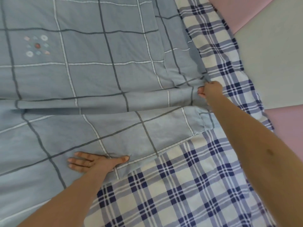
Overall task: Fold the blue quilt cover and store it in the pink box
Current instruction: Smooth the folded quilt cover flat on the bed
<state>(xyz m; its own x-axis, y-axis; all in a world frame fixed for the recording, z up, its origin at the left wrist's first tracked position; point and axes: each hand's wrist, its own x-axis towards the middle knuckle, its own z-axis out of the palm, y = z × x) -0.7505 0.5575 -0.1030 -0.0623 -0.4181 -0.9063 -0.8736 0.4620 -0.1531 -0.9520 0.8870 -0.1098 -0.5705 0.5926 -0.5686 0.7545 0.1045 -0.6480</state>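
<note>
Quilt cover (98,79) flattened by left hand (96,162), right hand (210,90) pinching

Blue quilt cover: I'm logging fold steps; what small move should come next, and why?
Probably the right hand draws its pinched fold edge outward to flatten the ridge across the blue quilt cover, since the left hand pins the near part.

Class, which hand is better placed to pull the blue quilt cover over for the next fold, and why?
Right, probably. The right hand pinches the blue quilt cover at its folded edge; the left hand lies flat on the cover, fingers straight, gripping nothing.
</note>
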